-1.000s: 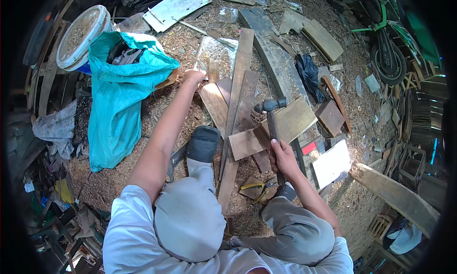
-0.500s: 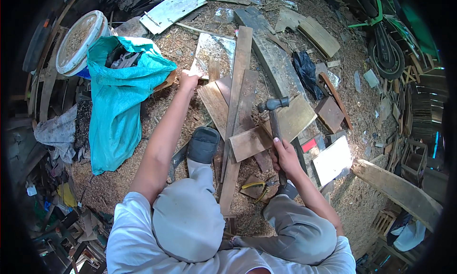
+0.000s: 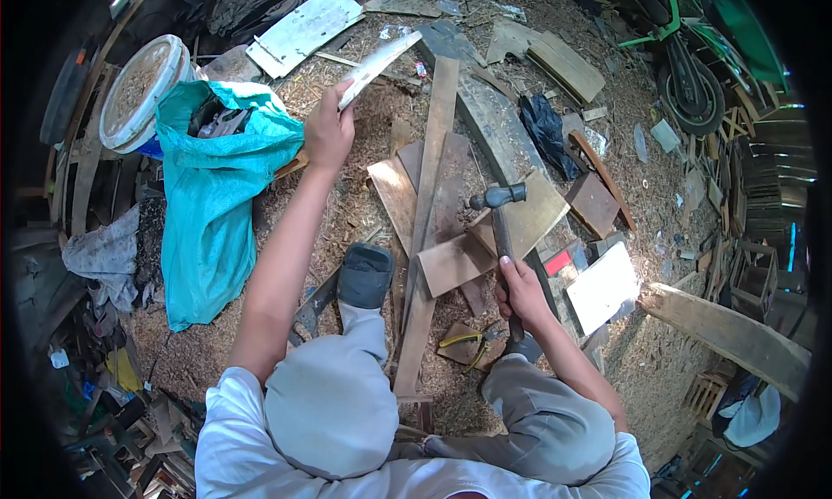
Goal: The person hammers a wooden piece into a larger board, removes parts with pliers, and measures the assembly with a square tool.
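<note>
Left grip (image 3: 330, 133) pinching thin, white-faced board (image 3: 381, 63); right grip (image 3: 522, 296) wrapped around straight handle of metal-headed hammer (image 3: 500, 226). Long, flat wooden plank (image 3: 443, 100) lies over shavings (image 3: 195, 360).

The shavings-strewn floor (image 3: 641, 378) bears a long dark beam (image 3: 496, 109) and a teal sack (image 3: 208, 230).

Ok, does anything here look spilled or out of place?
It looks untidy: wood shavings lie strewn about, boards lie crisscrossed near the hammer in the right hand, and a yellow-handled tool lies loose by the right foot.
</note>
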Demonstrator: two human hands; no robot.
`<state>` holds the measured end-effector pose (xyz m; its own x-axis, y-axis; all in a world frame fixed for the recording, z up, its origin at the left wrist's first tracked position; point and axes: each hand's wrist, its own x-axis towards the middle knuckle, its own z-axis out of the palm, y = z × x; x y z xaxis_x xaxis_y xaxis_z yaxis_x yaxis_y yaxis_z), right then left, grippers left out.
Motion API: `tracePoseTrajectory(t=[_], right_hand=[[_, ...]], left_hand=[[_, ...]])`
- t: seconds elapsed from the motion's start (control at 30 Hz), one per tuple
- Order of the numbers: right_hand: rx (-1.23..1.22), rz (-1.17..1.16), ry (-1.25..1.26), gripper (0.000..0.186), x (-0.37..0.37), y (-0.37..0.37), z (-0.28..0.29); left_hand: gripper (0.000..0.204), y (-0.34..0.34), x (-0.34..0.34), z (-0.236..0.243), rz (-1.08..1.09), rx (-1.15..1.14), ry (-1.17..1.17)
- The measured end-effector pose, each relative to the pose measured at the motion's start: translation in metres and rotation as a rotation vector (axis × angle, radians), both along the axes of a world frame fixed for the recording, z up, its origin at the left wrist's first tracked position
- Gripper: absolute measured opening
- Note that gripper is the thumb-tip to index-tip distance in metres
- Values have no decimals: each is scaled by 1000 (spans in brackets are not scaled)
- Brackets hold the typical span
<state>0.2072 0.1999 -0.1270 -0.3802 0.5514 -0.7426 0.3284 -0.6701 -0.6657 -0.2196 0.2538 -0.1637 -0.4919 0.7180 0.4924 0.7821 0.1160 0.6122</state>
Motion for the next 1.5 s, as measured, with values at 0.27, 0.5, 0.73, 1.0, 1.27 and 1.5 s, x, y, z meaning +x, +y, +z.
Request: tracePoseTrajectory(t=[0.27,0.5,0.73,1.0,1.27,1.5], right_hand=[[19,-27,-11,39,6,1,0],[92,-103,9,38,20,4,10],[155,-255,23,37,54,3,13],[160,-440,24,38,97,4,11],[128,-510,11,41,114,3,13],[146,-465,-22,43,122,1,6]], left_hand=[[40,-9,12,70,-338,338,507],[28,-7,67,94,-483,370,494],[31,-6,120,109,-732,391,282],[26,-3,196,76,-495,69,-1520],[29,-15,215,-20,-261,-111,-1818],[32,-18,220,-47,-291,-194,-1786]])
